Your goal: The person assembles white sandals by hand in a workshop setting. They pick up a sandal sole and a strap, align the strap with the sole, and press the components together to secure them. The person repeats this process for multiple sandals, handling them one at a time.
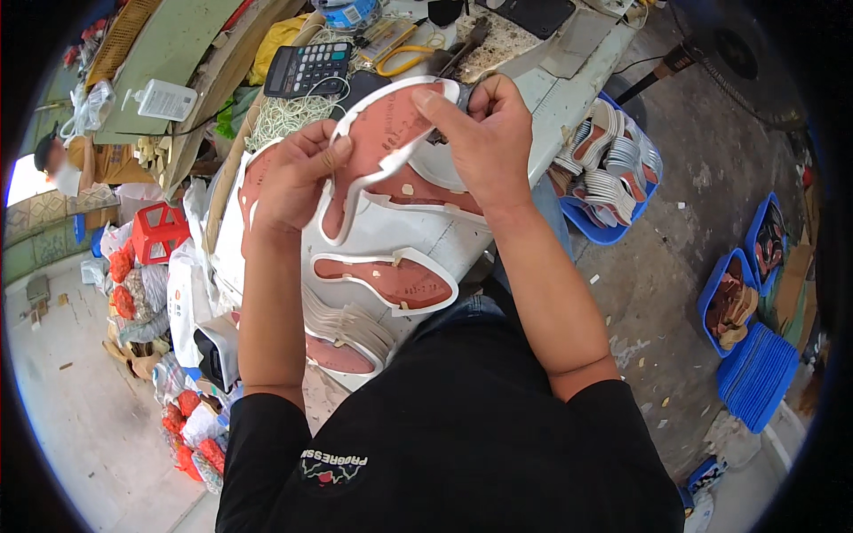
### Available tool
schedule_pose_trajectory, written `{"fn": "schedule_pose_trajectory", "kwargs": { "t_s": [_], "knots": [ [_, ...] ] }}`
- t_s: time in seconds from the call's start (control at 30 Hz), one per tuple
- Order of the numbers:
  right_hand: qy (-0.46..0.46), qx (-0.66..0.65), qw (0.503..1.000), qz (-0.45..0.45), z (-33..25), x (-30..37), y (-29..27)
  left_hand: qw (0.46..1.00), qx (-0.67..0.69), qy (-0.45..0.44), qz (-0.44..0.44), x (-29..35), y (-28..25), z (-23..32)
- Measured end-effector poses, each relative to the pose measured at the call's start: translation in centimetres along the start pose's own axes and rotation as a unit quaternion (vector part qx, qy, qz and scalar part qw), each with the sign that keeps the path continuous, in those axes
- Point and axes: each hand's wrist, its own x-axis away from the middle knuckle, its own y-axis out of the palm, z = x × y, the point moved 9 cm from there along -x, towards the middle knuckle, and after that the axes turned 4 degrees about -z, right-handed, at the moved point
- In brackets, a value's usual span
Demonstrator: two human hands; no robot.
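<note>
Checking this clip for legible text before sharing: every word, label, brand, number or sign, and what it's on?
Wording located, not copied:
Held sole-shaped piece: dark print, partly legible.
Sole-shaped piece lying below it: dark print, partly legible.
Black shirt: pale lettering, upside down, legible.
Calculator: key markings, unreadably small.
White bottle: label, unreadably small.
Blue pack: label, unreadably small.
White bag: reddish mark, unreadably small.
</note>
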Motion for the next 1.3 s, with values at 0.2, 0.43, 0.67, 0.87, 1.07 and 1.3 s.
{"fn": "schedule_pose_trajectory", "kwargs": {
  "t_s": [0.2,0.43,0.67,0.87,1.07,1.3],
  "knots": [
    [0.018,-0.089,0.995,-0.042,-0.3,0.0,0.5,0.999,0.037,-0.002,0.014,2.8,3.7,-1.9],
    [0.027,-0.146,0.982,-0.117,-0.2,1.3,-0.7,0.995,0.093,0.04,0.008,2.7,10.4,-1.9],
    [0.149,0.039,0.931,-0.331,0.6,5.1,-1.6,0.983,0.133,0.087,0.089,1.2,10.4,-1.2],
    [0.176,0.016,0.922,-0.346,0.9,4.6,-0.3,0.98,0.144,0.072,0.113,0.9,9.2,-0.4],
    [0.012,0.217,0.892,-0.397,-2.5,8.6,0.0,0.988,0.141,0.059,-0.021,6.6,6.7,-0.7],
    [-0.126,-0.059,0.934,-0.329,-11.2,9.4,2.0,0.975,-0.135,0.175,-0.001,11.9,9.8,2.8]
  ]
}}
